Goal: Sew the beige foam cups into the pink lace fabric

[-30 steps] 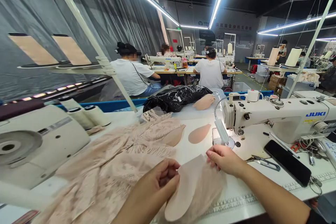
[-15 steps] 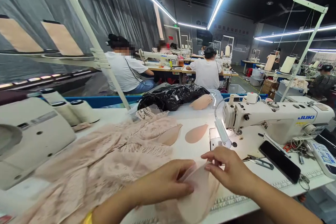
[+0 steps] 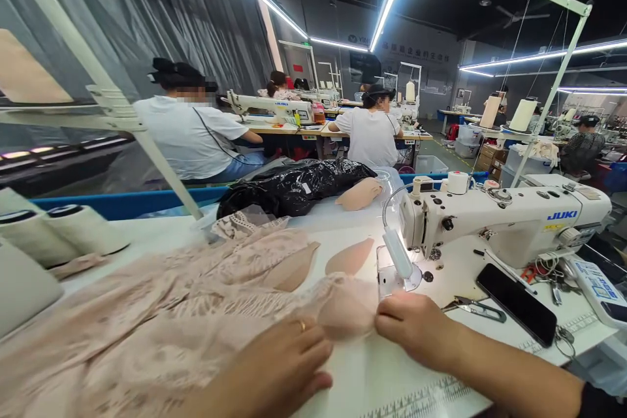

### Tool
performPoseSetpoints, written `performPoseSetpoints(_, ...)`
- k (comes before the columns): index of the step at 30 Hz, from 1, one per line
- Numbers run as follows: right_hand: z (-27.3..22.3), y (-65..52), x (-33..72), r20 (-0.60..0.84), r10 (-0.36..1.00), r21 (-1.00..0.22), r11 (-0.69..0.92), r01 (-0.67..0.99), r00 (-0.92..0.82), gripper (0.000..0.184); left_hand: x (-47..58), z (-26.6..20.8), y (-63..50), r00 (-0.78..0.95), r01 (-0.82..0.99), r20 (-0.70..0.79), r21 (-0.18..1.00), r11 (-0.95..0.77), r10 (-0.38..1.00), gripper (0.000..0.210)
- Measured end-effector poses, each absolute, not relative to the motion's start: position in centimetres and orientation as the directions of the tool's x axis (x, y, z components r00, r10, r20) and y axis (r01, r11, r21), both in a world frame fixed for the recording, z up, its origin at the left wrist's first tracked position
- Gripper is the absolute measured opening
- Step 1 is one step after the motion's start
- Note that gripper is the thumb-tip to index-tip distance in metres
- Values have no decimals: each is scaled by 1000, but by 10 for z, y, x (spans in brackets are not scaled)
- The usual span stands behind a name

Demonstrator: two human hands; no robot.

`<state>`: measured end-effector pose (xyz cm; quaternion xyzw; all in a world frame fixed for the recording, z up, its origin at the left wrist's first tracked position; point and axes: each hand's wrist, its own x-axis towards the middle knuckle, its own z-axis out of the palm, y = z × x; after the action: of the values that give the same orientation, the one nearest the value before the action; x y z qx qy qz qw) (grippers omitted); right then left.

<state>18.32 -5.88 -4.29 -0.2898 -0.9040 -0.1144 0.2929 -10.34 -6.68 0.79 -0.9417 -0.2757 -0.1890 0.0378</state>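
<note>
A beige foam bra cup [image 3: 343, 307], partly covered by sheer mesh, lies on the table just in front of the sewing machine's needle area. My right hand [image 3: 416, 326] is closed, pinching the right edge of this piece. At the cup's left, my left hand [image 3: 289, 362] lies over the fabric with its fingers curled together; what they grip is hidden. Under and beyond it spreads a pale pink lace garment [image 3: 161, 313]. Farther back rest two loose beige cups, one pointed pad [image 3: 350, 257] near the machine and another pad [image 3: 294, 268] on the lace.
The white sewing machine [image 3: 499, 222] stands at right, its lamp [image 3: 398, 255] lit. Snips [image 3: 480, 309], a phone [image 3: 516, 304] and keys [image 3: 565, 339] lie near it. A black plastic bag [image 3: 298, 189] is behind. Thread cones [image 3: 83, 228] stand left. Co-workers [image 3: 191, 130] sit beyond.
The cup piece has been lowered from between my raised hands onto the table, toward the needle area. My left hand has moved down and left; my right hand keeps its edge. The view has shifted.
</note>
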Motion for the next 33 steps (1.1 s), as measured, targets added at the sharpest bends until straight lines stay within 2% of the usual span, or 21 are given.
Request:
performPoseSetpoints(2, -48, -48, 204, 487, 404, 111, 851, 513, -774, 29, -73, 1, -69, 820, 448, 402, -11, -894, 406, 18)
performPoseSetpoints(4, -47, -40, 221, 409, 387, 121, 875, 469, -827, 27, -43, -4, -61, 820, 409, 470, -85, -909, 325, 29)
performPoseSetpoints(7, -45, -33, 238, 381, 455, 38, 862, 505, -805, 24, -11, -11, -40, 811, 433, 519, -222, -874, 270, 29)
performPoseSetpoints(9, -47, -33, 244, 430, 481, -22, 852, 523, -764, 26, -2, -17, -29, 802, 472, 519, -252, -845, 294, 29)
performPoseSetpoints(12, -50, -37, 250, 477, 504, -53, 834, 549, -720, 31, -2, -27, -27, 769, 512, 537, -196, -836, 346, 28)
performPoseSetpoints(16, -49, -44, 251, 439, 550, -69, 809, 584, -710, 32, -7, -37, -34, 772, 501, 523, -149, -853, 362, 31)
performPoseSetpoints(22, -45, -42, 251, 459, 565, -106, 801, 589, -686, 34, -4, -43, -38, 728, 537, 545, -78, -840, 415, 33)
performPoseSetpoints(26, -44, -44, 250, 434, 604, -166, 783, 599, -669, 38, -1, -47, -41, 716, 534, 537, -12, -845, 446, 22)
performPoseSetpoints(29, -43, -45, 249, 427, 620, -189, 773, 606, -658, 39, 3, -53, -43, 677, 552, 592, -16, -834, 437, 17)
performPoseSetpoints(33, -43, -45, 247, 434, 627, -187, 765, 617, -647, 38, 7, -58, -44, 631, 588, 643, -30, -808, 434, 25)
